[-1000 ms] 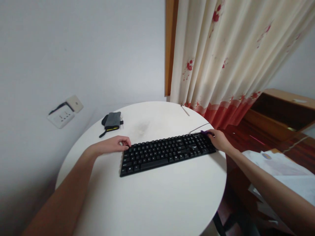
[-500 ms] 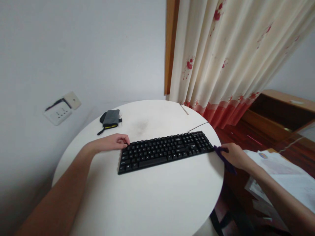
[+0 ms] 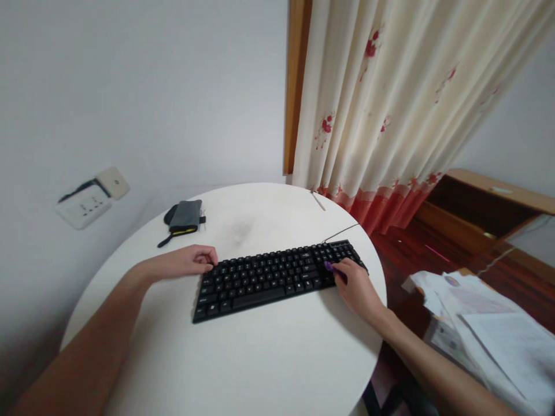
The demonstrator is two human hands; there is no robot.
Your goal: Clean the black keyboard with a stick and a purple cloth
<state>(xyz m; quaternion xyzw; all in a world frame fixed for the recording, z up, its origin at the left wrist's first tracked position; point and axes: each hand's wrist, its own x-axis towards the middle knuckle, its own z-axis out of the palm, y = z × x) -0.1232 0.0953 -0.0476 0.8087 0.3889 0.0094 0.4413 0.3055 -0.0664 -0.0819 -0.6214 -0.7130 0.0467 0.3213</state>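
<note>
A black keyboard (image 3: 260,280) lies at a slight slant on the round white table (image 3: 225,370). My left hand (image 3: 197,260) is closed at its top left corner, thumb and fingertips gripping the edge. Over the number-pad end is my right hand (image 3: 355,286), its fingers pinched on a purple cloth (image 3: 330,267). Only a small tip of the cloth shows; the palm and fingers hide the rest. The cloth's tip rests on the keys left of the number pad.
A grey pouch (image 3: 186,216) sits at the table's far left, with a thin pale stick (image 3: 318,200) near the back edge. The keyboard's cable (image 3: 342,232) runs off the right side. Papers (image 3: 489,323) are stacked beyond the right edge, and a curtain (image 3: 368,115) hangs behind.
My right hand has moved left with the purple cloth, from beyond the keyboard's right end onto its keys. My left hand stays at the corner. The view has shifted slightly.
</note>
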